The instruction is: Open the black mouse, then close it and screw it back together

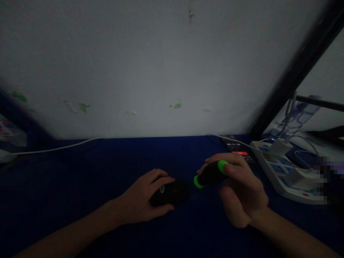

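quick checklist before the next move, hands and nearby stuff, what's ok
1. Right hand holding the black handle with green ends: ok, fingers wrapped around it.
2. Left hand on the black oval object: ok, cupped over it.
3. Handle and oval object apart: ok, small gap.
4. White power strip clear of the right hand: ok, not touching.
5. Phone timer running: cannot tell from one picture.
6. What the oval object is: cannot tell, too dark.

A white power strip (279,168) is sitting on a dark blue tabletop (80,172), with a phone (236,148) displaying a timer lying just beside it, as a white cable (53,148) is trailing along a scuffed white wall (150,64) and a black metal frame post (295,75) is slanting upward at right.
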The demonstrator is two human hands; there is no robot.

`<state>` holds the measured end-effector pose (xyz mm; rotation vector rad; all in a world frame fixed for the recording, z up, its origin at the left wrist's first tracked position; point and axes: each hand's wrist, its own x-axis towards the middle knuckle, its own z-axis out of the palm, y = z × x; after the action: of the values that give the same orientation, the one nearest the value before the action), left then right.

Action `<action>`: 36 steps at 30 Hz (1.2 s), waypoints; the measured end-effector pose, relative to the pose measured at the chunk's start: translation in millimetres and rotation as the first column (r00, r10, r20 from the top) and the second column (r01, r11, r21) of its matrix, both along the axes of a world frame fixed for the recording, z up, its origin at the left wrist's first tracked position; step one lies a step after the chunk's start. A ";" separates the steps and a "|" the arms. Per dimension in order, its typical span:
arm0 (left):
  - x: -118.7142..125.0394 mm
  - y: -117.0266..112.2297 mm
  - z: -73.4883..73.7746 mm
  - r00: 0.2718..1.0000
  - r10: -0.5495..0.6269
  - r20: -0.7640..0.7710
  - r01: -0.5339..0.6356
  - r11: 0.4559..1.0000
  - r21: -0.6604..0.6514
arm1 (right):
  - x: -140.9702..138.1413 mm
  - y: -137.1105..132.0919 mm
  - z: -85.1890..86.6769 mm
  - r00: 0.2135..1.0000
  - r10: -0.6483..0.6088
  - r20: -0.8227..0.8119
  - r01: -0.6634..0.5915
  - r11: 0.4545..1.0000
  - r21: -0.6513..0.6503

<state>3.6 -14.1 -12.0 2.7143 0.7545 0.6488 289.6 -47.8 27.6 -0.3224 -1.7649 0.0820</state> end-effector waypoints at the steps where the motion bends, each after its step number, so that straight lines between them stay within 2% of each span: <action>1: 0.1 0.2 0.1 1.000 0.000 0.003 0.000 1.000 -0.002 | -0.1 -2.0 0.2 1.000 0.028 0.007 -0.028 0.999 -0.030; 5: -0.4 0.5 -0.3 1.000 -0.003 0.010 0.003 1.000 -0.007 | -5.2 -12.6 -0.3 0.996 0.081 -0.031 -0.085 0.982 -0.169; 7: -0.7 0.1 -0.2 1.000 0.000 0.012 0.000 1.000 -0.003 | -9.6 -15.9 -1.3 0.994 0.093 -0.055 -0.101 0.977 -0.188; 12: 0.2 -0.8 1.4 1.000 0.003 0.015 -0.003 1.000 -0.007 | -14.6 -14.2 -1.1 0.989 0.092 -0.116 -0.111 0.980 -0.168; 16: 0.9 -0.9 2.5 1.000 0.002 0.015 -0.002 1.000 -0.004 | -9.6 -4.2 -0.5 0.990 0.133 -0.036 -0.137 0.979 -0.152; 21: 0.1 -1.6 2.8 0.999 -0.009 0.033 0.009 1.000 0.007 | -5.6 10.2 -4.7 0.997 -0.005 -0.072 0.002 0.999 -0.038; 24: -0.1 -1.4 2.8 1.000 -0.009 0.024 0.009 1.000 0.000 | -4.6 11.8 -6.2 0.998 -0.037 -0.054 0.034 0.998 -0.060; 31: 0.1 -0.7 3.2 1.000 -0.009 0.010 0.010 1.000 -0.030 | -3.0 3.0 -2.7 0.995 0.091 -0.036 -0.096 0.975 -0.198; 36: 0.2 -0.9 2.4 1.000 -0.009 0.007 0.009 1.000 -0.029 | -3.4 10.8 2.6 0.999 0.004 -0.033 -0.006 0.998 -0.061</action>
<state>3.8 -14.9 -9.6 2.6861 0.7434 0.6390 286.2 -37.0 30.1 -0.3590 -1.7335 0.1446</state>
